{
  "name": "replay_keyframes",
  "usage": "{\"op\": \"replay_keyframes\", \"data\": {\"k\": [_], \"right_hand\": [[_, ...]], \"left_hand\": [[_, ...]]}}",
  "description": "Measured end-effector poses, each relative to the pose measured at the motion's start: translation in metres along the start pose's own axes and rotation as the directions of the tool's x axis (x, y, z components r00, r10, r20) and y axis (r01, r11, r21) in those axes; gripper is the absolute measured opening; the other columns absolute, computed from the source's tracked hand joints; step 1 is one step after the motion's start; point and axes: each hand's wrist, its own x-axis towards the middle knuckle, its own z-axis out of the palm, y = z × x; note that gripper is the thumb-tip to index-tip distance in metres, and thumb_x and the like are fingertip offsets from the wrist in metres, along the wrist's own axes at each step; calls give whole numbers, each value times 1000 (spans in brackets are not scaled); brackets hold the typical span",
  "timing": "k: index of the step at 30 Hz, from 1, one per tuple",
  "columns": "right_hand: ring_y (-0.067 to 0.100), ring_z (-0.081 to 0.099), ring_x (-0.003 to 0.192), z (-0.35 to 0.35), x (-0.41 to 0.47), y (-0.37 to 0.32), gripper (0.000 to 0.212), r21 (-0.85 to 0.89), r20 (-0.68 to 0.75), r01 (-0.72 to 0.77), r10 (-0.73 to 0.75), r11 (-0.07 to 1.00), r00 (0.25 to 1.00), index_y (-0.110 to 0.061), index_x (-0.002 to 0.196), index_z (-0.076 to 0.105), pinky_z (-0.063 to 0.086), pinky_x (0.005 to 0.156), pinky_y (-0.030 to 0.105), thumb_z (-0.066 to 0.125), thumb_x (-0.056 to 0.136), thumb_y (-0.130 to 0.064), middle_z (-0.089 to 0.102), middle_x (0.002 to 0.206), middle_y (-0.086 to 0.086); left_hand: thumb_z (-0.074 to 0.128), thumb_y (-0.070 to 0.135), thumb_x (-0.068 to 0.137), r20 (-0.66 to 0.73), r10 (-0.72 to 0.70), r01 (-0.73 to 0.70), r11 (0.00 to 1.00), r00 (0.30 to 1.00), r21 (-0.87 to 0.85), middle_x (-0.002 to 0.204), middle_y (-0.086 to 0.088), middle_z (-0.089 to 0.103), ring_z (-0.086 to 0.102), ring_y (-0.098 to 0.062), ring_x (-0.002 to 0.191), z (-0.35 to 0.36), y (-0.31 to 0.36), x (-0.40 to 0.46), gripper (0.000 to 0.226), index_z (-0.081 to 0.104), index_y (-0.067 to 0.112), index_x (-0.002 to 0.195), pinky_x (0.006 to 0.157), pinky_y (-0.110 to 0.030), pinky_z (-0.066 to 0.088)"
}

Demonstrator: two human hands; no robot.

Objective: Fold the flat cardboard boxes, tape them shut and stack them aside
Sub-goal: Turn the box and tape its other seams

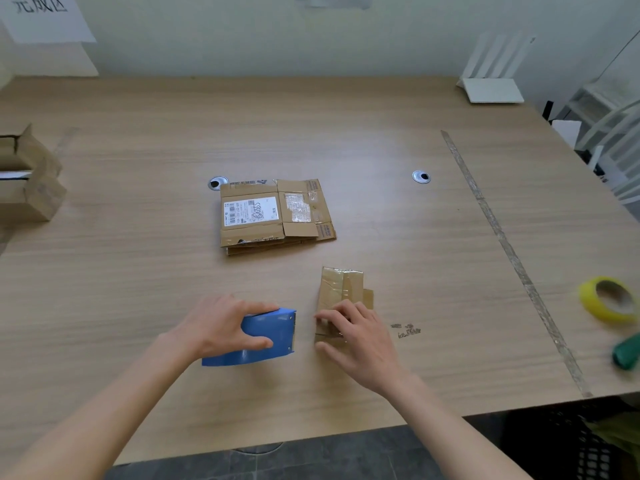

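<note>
Head view: left hand (221, 323) fingers clamped on blue tape dispenser (266, 336), right hand (360, 337) fingers spread atop creased, tape-patched small box (341, 289).

Background stuff first: the wooden table (346, 133) has two round cable grommets, one near the middle (217, 183) and another further right (421, 177). A worn strip of tape (502, 244) runs down the right side of the tabletop. A white router (491, 77) with its antennas up sits at the far right corner against the wall. A paper sign (41, 15) with printed characters hangs top left. There's a blurry green object (627, 355) at the right edge, can't tell what it is. Some small scribbles (407, 330) are marked on the wood.
</note>
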Motion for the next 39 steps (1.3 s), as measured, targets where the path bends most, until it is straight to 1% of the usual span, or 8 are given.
{"op": "replay_keyframes", "data": {"k": [4,8,15,21,25,29,33,39], "right_hand": [[13,52,100,6,2,-8,38,13,-52,-77,78,997,996,-36,129,58,45,86,29,51,96,-54,55,112,-15],[14,50,102,8,1,-7,36,34,-33,-104,105,994,994,-37,131,55,44,87,30,56,97,-48,54,114,-14],[13,48,104,6,4,-8,38,35,-15,-134,134,990,991,-37,135,53,42,90,29,58,98,-47,53,118,-14],[12,47,109,6,6,-8,40,19,-9,-117,118,993,993,-39,134,51,43,92,30,56,97,-51,51,119,-16],[11,50,101,9,9,-21,42,-65,-96,-158,152,985,984,-38,122,61,44,85,30,57,87,-61,56,108,-15],[16,56,97,19,17,-34,32,-105,-180,-231,210,967,961,-35,109,68,41,83,32,69,79,-44,58,100,-12],[17,56,95,25,26,-39,43,-87,-191,-341,321,936,928,-35,113,66,40,83,33,70,70,-37,58,100,-10],[15,55,97,29,32,-37,35,-65,-246,-367,341,928,907,-37,116,62,33,81,34,64,85,-53,59,101,-13]], "left_hand": [[50,77,74,24,-7,5,998,1000,69,82,22,63,51,-3,70,3,13,8,68,46,58,139,57,-20,36],[48,78,73,36,-27,20,983,999,180,94,14,71,56,-11,75,6,33,21,71,45,55,140,56,-28,41],[54,69,76,57,-49,28,946,997,323,88,2,68,63,-24,82,11,54,40,60,60,43,130,61,-31,42],[51,75,74,4,-91,86,961,996,262,79,7,66,55,-16,69,17,43,28,69,51,51,138,50,-28,31],[50,74,78,-40,-91,98,967,995,234,94,12,73,63,-12,77,16,28,12,68,45,52,142,52,-27,37],[51,74,78,-94,-124,138,979,988,153,102,19,73,65,-10,84,17,11,-11,67,43,57,141,53,-27,31],[54,71,77,-123,-149,163,981,981,107,89,19,73,58,-8,66,15,-5,-31,64,47,57,139,51,-25,32],[53,72,77,-128,-154,165,983,980,83,85,19,73,55,-7,61,21,-8,-41,63,46,58,138,49,-24,33]]}}
